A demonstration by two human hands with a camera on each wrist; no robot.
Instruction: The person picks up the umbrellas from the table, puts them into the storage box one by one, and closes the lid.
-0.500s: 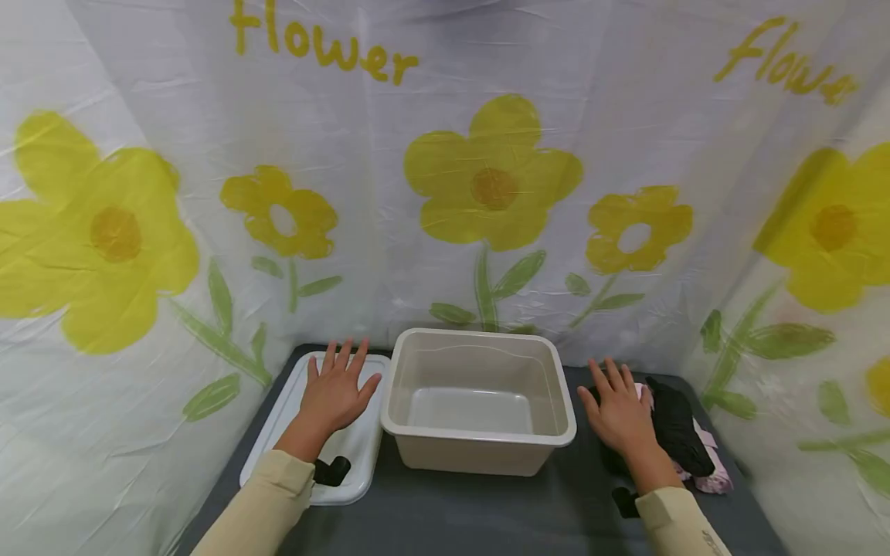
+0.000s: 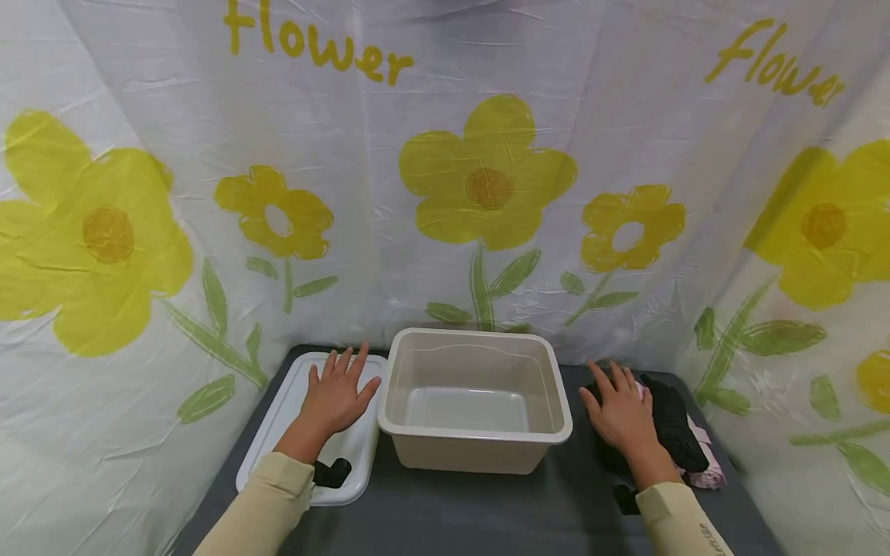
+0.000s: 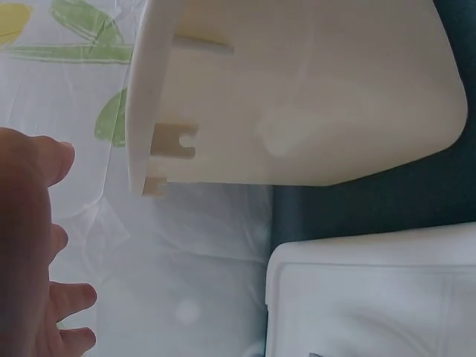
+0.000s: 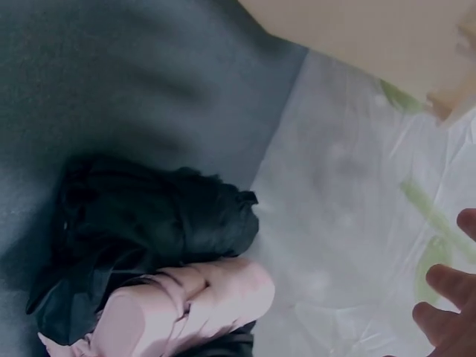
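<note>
My left hand (image 2: 332, 401) hovers palm down with fingers spread over a white lid (image 2: 354, 448) on the left of the table. On the other side my right hand (image 2: 622, 417) is held the same way, beside and partly over several rolled fabric bundles. One bundle is black (image 4: 156, 216), and a pink one (image 4: 201, 297) with a strap round it lies against it. Between the hands stands a beige plastic bin (image 2: 459, 455), its open top facing up and nothing visible inside. Neither hand holds anything. My right hand hides part of the bundles in the head view.
Everything stands on a dark grey table (image 2: 431, 510). A white curtain (image 2: 375, 232) printed with yellow flowers hangs behind the table and along both sides. Black wrist mounts (image 2: 332, 472) show at both cuffs.
The head view has shifted very slightly, so the scene sits a little further left. Both hands keep nearly the same pose, and the bin, lid and bundles stay put.
</note>
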